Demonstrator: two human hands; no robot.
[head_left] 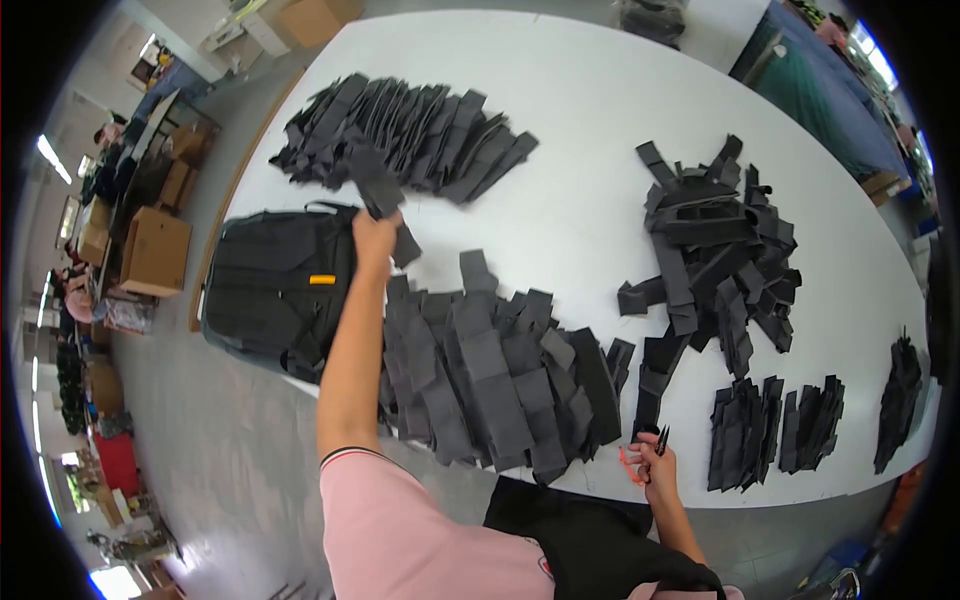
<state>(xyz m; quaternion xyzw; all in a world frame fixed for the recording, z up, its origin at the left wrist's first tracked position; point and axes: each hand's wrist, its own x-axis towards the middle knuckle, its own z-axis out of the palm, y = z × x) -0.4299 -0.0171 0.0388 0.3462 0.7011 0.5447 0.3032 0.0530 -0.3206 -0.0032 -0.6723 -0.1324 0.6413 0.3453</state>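
Observation:
My left hand (375, 238) is stretched far forward, closed on a dark grey fabric strip (377, 188) at the near edge of the far pile of strips (410, 130). Beside that hand lies a black backpack (270, 285) with a small yellow tab. Near the front table edge, my right hand (657, 472) is closed around small snips (663, 440) with dark pointed tips; an orange loop or handle (630, 465) shows at the fingers. A single dark strip (650, 395) reaches close to the right hand; whether they touch I cannot tell. Between my arms spreads a layered pile of strips (490, 370).
A tangled heap of strips (715, 240) covers part of the white table (570, 120) on the right. Neater bundles (745, 430) sit along its near right edge, another bundle (900, 400) at the far right. Cardboard boxes (155, 250) stand left, beyond the floor.

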